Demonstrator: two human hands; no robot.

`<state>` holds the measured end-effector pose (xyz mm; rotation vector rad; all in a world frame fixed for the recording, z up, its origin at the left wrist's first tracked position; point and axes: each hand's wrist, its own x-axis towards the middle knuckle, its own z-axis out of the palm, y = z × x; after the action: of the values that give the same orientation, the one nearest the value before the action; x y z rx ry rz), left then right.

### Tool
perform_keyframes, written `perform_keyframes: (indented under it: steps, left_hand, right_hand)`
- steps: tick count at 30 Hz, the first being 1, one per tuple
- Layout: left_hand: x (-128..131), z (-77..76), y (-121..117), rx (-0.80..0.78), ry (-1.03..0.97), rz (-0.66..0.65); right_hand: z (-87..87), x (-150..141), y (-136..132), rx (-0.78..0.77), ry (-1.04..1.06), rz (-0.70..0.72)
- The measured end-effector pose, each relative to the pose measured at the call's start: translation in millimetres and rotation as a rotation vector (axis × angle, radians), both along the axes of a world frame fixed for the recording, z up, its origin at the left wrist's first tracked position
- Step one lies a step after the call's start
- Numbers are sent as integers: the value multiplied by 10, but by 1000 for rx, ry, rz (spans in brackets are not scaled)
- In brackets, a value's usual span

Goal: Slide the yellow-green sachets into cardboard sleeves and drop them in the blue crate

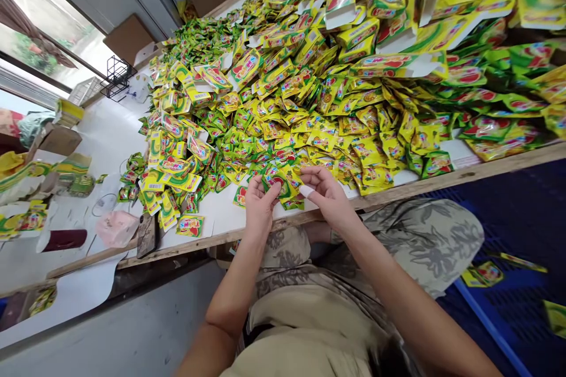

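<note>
My left hand (259,203) and my right hand (325,191) meet at the near edge of the white table (110,135). Together they pinch a small stack of green-and-yellow sachets (280,182), fingers curled round it from both sides. A white tape wrap shows on one right finger. Just beyond my hands a huge heap of the same sachets (287,112) covers the table. Folded yellow-green cartons (398,29) are piled at the far right of the heap.
A lone sachet (190,225) lies near the table's wooden edge, beside a dark phone (147,234) and a pink pouch (115,227). A black wire rack (117,78) stands at the far left. A blue crate (508,283) with fallen sachets is at my right.
</note>
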<state>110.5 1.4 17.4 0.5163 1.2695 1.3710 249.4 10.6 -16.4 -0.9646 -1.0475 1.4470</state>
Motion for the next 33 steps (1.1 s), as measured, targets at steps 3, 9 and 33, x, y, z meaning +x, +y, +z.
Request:
perform_keyframes:
  steps: [3, 9, 33]
  left_hand:
    - [31, -2, -54, 38, 48, -39]
    - [81, -44, -166, 197, 282, -81]
    - [144, -35, -24, 30, 3, -33]
  right_hand:
    - [99, -27, -22, 214, -258, -139]
    - [229, -121, -9, 385, -468, -242]
    - [112, -90, 68, 87, -142, -133]
